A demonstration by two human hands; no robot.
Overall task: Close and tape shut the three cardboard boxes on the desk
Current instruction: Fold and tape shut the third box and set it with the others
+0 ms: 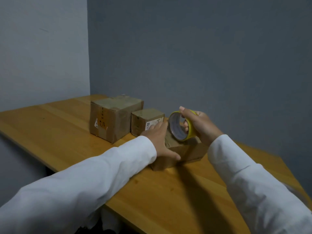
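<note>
The box (184, 151) lies lengthwise toward lower left, your flat left hand (158, 141) pressing it, right hand (199, 125) gripping the tape roll (181, 126) upright above bare desk (168, 191).

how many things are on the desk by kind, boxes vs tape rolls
cardboard boxes: 3 (large box, small box, near box under the left hand)
tape rolls: 1 (yellow tape roll, held in the right hand over the near box)
total: 4

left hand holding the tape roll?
No, the right hand grips the yellow tape roll with fingers through its core, while the left hand lies flat on the nearest box.
</note>
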